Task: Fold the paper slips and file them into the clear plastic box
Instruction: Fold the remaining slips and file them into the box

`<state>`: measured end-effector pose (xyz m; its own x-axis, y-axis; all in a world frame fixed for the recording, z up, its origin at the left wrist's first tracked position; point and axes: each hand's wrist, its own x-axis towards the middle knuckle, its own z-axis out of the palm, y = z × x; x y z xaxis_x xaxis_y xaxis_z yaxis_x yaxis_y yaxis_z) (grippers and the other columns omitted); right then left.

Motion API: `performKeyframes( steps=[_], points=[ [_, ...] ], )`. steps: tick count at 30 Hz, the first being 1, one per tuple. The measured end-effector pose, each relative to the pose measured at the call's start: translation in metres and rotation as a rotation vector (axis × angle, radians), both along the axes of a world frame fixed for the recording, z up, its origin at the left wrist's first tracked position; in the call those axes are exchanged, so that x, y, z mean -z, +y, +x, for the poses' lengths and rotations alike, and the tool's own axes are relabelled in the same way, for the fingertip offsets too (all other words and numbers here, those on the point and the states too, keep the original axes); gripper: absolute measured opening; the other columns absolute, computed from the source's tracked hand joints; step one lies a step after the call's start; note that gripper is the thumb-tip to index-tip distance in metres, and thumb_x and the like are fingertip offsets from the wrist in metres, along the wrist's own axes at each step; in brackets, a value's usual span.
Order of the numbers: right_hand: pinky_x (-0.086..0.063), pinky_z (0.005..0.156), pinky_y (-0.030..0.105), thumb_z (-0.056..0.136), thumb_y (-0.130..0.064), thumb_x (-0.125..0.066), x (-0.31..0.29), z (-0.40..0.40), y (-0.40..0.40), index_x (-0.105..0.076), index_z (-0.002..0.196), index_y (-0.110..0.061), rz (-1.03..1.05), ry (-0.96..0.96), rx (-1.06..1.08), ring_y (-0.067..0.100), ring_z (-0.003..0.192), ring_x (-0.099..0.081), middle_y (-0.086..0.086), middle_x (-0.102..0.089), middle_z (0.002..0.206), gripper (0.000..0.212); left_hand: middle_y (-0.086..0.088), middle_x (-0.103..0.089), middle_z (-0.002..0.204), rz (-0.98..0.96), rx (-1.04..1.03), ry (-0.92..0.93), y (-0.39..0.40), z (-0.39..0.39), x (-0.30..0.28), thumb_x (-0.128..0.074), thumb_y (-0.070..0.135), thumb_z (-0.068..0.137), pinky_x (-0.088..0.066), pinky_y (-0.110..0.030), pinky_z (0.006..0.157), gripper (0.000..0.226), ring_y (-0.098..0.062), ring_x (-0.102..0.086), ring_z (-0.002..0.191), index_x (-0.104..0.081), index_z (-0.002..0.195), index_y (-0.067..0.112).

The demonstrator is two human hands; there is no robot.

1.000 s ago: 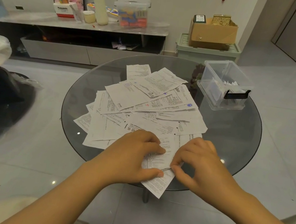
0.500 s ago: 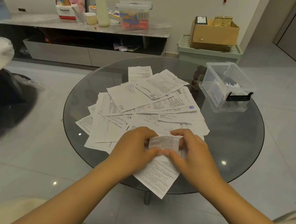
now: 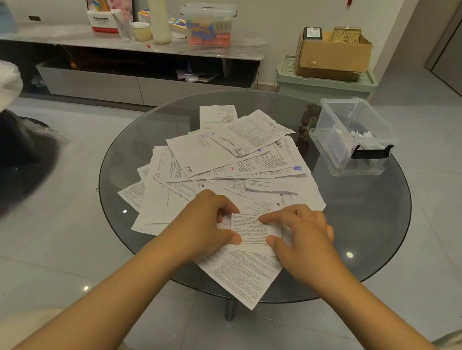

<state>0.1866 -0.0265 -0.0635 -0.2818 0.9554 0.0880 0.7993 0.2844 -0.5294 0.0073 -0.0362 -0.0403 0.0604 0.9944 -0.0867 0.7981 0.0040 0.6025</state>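
Both hands have drawn closer together over the last second, and the slip between them, flat and long before, now shows a folded-over flap with print facing up. Left hand pinches the left end of the folded slip, thumb under the near edge, fingers curled on top; right hand pinches the right end likewise, forefinger along the far edge. Slip sits at the near side of the tabletop, on top of the loose pile of paper slips; a longer slip under the hands overhangs the tabletop's near rim. Clear plastic box stands open at the far right, well apart from the hands, a few folded slips already inside. Judged step: crease being set, filing not yet done. Risks: fold goes crooked if the ends are pressed unevenly; lifting the slip could drag the overhanging one off the edge onto the floor; smooth glass lets the pile slide; a springy fold may reopen in the box
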Motion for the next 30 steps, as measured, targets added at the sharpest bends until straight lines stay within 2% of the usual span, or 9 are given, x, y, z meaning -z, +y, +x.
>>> performKeyframes(
  steps=[5, 9, 11, 14, 18, 21, 26, 28, 30],
  points=[
    [-0.01, 0.076, 0.015, 0.09, -0.025, -0.057, 0.0, 0.002, -0.004, -0.049, 0.123, -0.037, 0.029, 0.029, -0.001, 0.009, 0.119, -0.027, -0.015, -0.043, 0.119, 0.036, 0.011, -0.05, 0.092, -0.013, -0.008, -0.091, -0.001, 0.002, -0.001, -0.076, 0.016, 0.076, -0.035, -0.01, 0.063, 0.034, -0.001, -0.049, 0.077, -0.051, 0.096, 0.028],
    [-0.015, 0.084, 0.015, 0.087, -0.027, -0.061, 0.0, 0.003, -0.004, -0.046, 0.124, -0.036, 0.011, 0.17, 0.043, 0.007, 0.111, -0.033, -0.022, -0.047, 0.101, 0.041, 0.008, -0.058, 0.079, -0.027, -0.039, -0.258, -0.001, 0.006, -0.001, -0.07, 0.008, 0.079, -0.047, -0.019, 0.067, 0.027, -0.005, -0.052, 0.065, -0.052, 0.087, 0.026],
    [-0.028, 0.088, 0.022, 0.086, -0.03, -0.063, -0.002, 0.003, -0.002, -0.05, 0.118, -0.038, -0.063, 0.303, 0.096, 0.009, 0.104, -0.04, -0.022, -0.049, 0.094, 0.035, 0.001, -0.061, 0.08, -0.019, -0.049, -0.344, 0.001, 0.009, -0.003, -0.07, 0.005, 0.079, -0.049, -0.026, 0.071, 0.026, -0.01, -0.055, 0.067, -0.055, 0.085, 0.025],
    [-0.05, 0.068, 0.018, 0.085, -0.026, -0.065, -0.01, 0.007, 0.001, -0.062, 0.095, -0.027, -0.16, 0.518, 0.132, 0.011, 0.08, -0.06, -0.006, -0.065, 0.085, 0.011, -0.009, -0.068, 0.087, -0.032, -0.077, -0.475, 0.005, 0.015, -0.008, -0.071, 0.007, 0.08, -0.053, -0.035, 0.077, 0.02, -0.017, -0.062, 0.072, -0.061, 0.084, 0.024],
    [-0.046, 0.048, 0.013, 0.086, -0.018, -0.065, -0.022, 0.016, 0.004, -0.066, 0.08, -0.015, -0.201, 0.668, 0.177, 0.007, 0.061, -0.064, 0.0, -0.071, 0.074, 0.007, -0.009, -0.07, 0.077, -0.051, -0.125, -0.641, 0.01, 0.026, -0.008, -0.07, 0.024, 0.083, -0.055, -0.043, 0.082, 0.015, -0.02, -0.065, 0.069, -0.066, 0.072, 0.014],
    [-0.047, 0.048, 0.017, 0.086, -0.021, -0.064, -0.023, 0.024, 0.008, -0.066, 0.083, -0.011, -0.208, 0.686, 0.238, 0.003, 0.057, -0.06, 0.002, -0.07, 0.076, 0.011, -0.013, -0.069, 0.068, 0.009, -0.15, -0.632, 0.018, 0.037, -0.007, -0.07, 0.027, 0.083, -0.054, -0.042, 0.075, 0.022, -0.018, -0.06, 0.06, -0.066, 0.066, 0.013],
    [-0.049, 0.052, 0.013, 0.088, -0.017, -0.063, -0.022, 0.037, 0.015, -0.065, 0.092, -0.008, -0.194, 0.72, 0.294, 0.004, 0.059, -0.064, 0.004, -0.072, 0.077, 0.01, 0.002, -0.07, 0.063, 0.099, -0.164, -0.596, 0.025, 0.059, -0.006, -0.071, 0.024, 0.083, -0.052, -0.025, 0.059, 0.014, -0.01, -0.064, 0.06, -0.072, 0.071, 0.018],
    [-0.047, 0.05, 0.012, 0.088, -0.015, -0.063, -0.024, 0.046, 0.021, -0.064, 0.094, -0.011, -0.144, 0.704, 0.335, 0.001, 0.057, -0.063, 0.001, -0.071, 0.078, 0.008, 0.006, -0.072, 0.071, 0.11, -0.137, -0.596, 0.026, 0.067, -0.004, -0.068, 0.027, 0.085, -0.055, -0.025, 0.069, 0.008, -0.004, -0.067, 0.07, -0.073, 0.089, 0.021],
    [-0.044, 0.052, 0.014, 0.088, -0.013, -0.062, -0.025, 0.059, 0.03, -0.059, 0.103, -0.017, -0.036, 0.651, 0.441, 0.004, 0.06, -0.063, -0.001, -0.068, 0.077, 0.016, 0.007, -0.072, 0.087, 0.106, -0.122, -0.539, 0.028, 0.071, -0.002, -0.063, 0.036, 0.087, -0.054, -0.033, 0.083, 0.029, -0.007, -0.067, 0.085, -0.066, 0.112, 0.023]
  ],
)
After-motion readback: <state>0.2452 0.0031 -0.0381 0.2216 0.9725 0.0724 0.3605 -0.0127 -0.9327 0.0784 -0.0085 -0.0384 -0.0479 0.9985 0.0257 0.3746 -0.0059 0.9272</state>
